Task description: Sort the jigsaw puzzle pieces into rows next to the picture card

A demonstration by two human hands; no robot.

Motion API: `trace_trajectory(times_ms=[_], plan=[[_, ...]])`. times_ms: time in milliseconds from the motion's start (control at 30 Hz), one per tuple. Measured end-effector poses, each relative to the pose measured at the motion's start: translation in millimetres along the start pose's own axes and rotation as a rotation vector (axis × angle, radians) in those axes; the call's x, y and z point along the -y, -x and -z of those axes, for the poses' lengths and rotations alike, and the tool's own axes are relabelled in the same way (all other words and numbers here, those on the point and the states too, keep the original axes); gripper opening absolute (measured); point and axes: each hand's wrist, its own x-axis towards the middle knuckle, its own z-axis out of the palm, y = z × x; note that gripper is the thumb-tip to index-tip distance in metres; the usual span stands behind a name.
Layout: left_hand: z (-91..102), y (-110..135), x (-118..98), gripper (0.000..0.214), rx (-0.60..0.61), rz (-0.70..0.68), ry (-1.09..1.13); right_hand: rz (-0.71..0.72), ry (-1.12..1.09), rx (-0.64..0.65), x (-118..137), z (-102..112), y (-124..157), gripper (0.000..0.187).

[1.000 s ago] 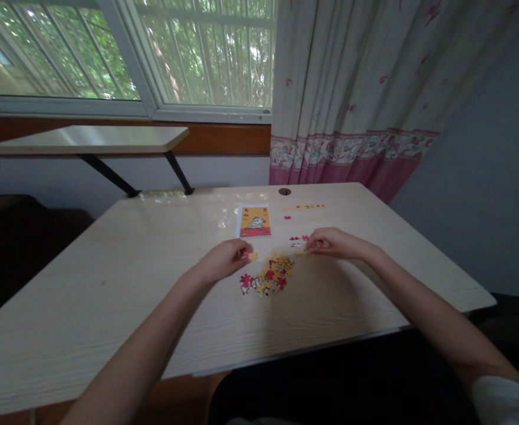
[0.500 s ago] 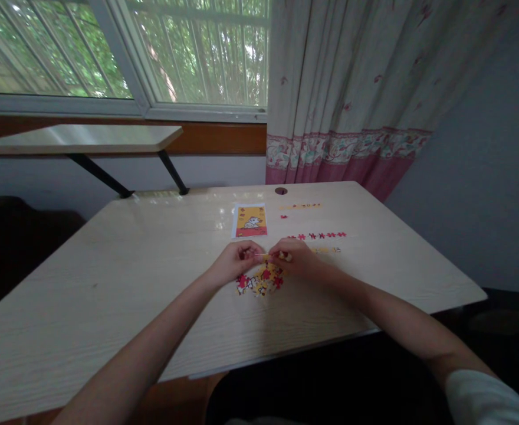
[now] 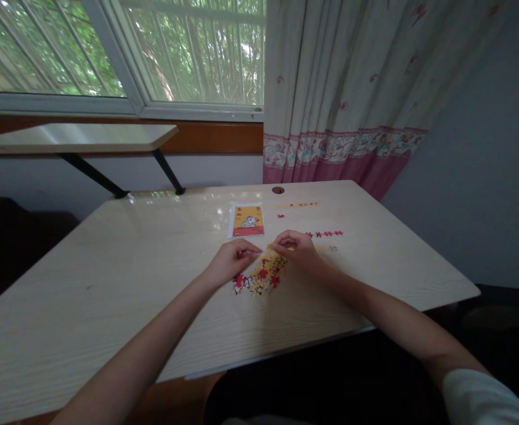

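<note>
A heap of loose yellow, red and white puzzle pieces (image 3: 262, 275) lies mid-table. My left hand (image 3: 230, 261) hovers at the heap's upper left with its fingers pinched on something small that I cannot make out. My right hand (image 3: 295, 248) is at the heap's upper right, fingers curled in a pinch; what they hold is hidden. Behind the hands lies a small orange reference card (image 3: 246, 219) with a white animal on it. A joined row of red-flower pieces (image 3: 328, 234) and a short yellow strip (image 3: 328, 248) lie to the right.
The pale wooden desk (image 3: 109, 283) has a cable hole (image 3: 278, 190) near its far edge and another thin puzzle strip (image 3: 301, 205) beside it. A folding shelf (image 3: 74, 137) sticks out under the window. A curtain (image 3: 343, 88) hangs behind on the right.
My right hand came left from the red-flower row to the heap, met my left hand there, then lifted slightly away. The red-flower row it covered now shows.
</note>
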Motion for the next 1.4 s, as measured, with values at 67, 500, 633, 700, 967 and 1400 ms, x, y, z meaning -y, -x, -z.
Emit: trace_trajectory(times_ms=[67,500,633,700,967,1400], plan=[[2.2,-0.4,-2.4,0.021,-0.016,-0.046,-0.093,0.004,-0.003,0.024,-2.6,0.8,-1.5,0.02],[-7.8,1.4,-10.1,0.027,0.071,0.143,0.275,0.145,0.121,0.097,5.3,-5.1,3.5,0.015],[-7.8,2.5,-14.1,0.024,0.114,0.146,0.296,0.158,0.11,0.103,6.8,-5.0,4.2,0.014],[-7.3,3.8,-17.0,0.02,0.121,0.114,0.27,0.175,0.129,0.099,8.7,-4.7,4.8,0.013],[-10.3,2.7,-16.6,0.017,-0.001,0.14,0.312,0.314,0.238,0.037,13.4,-1.0,5.8,0.017],[-14.3,-1.9,-17.3,0.018,-0.17,0.19,0.558,0.515,0.487,-0.137,12.4,-1.3,6.3,0.025]])
